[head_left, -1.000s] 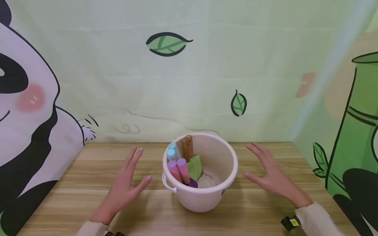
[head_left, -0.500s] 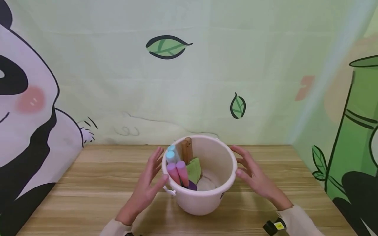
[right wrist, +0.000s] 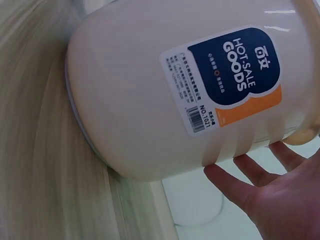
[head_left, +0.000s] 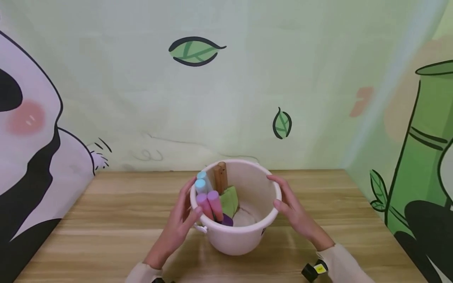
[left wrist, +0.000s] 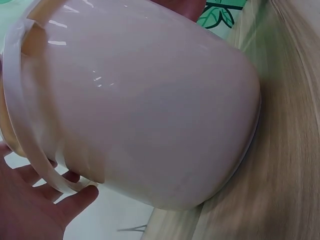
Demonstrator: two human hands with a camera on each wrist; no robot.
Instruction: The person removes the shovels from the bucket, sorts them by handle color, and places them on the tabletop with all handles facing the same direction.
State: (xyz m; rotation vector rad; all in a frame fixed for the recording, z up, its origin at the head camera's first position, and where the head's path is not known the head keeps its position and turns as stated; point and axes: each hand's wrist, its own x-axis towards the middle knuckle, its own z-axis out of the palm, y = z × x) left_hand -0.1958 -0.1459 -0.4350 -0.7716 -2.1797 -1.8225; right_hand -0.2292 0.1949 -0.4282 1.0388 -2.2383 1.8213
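Note:
A pale pinkish-white bucket stands on the wooden table, mouth up. My left hand grips its left rim, thumb on the near side and fingers round the outer wall. On the opposite side my right hand holds the rim with the thumb in front. The left wrist view shows the bucket's white handle beside the left fingers. In the right wrist view, fingertips touch the wall below a printed label. Inside are pink sticks with purple tops, blue-topped ones, brown wooden pieces and green cloth-like material.
The wood-grain table reaches back to a pale green fabric backdrop close behind the bucket. Panda, leaf and bamboo prints cover the backdrop. Something dark purple lies low inside the bucket.
Both hands have come inward from either side of the bucket and now hold its rim. The bucket appears slightly further left in view, as does the backdrop.

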